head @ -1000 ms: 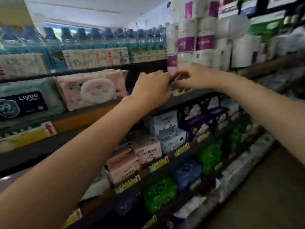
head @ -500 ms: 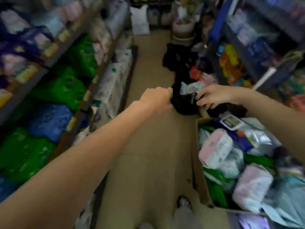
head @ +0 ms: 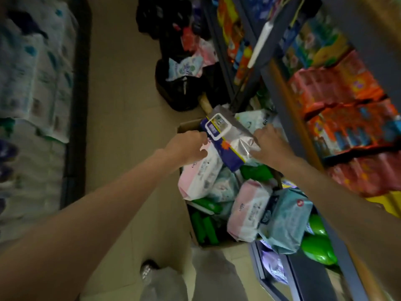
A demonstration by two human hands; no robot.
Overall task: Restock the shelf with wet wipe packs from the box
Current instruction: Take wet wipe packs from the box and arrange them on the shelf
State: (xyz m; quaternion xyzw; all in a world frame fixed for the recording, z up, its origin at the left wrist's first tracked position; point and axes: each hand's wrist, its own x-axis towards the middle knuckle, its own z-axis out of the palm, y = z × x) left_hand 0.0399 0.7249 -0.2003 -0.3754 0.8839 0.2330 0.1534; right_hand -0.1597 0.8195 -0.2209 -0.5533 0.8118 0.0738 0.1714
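Above a cardboard box (head: 184, 129) holding two pink packs, one teal and others, both hands grip one silver-and-blue wet wipe pack (head: 230, 142): left hand (head: 188, 146) and right hand (head: 271, 144) fingers apparently curled round opposite ends.

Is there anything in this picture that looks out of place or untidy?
Yes. The wet wipe packs lie jumbled at mixed angles in the cardboard box, not stacked. Black bags sit on the aisle floor with packs spilling out. Both hands, left hand and right hand, touch a silver-and-blue pack.
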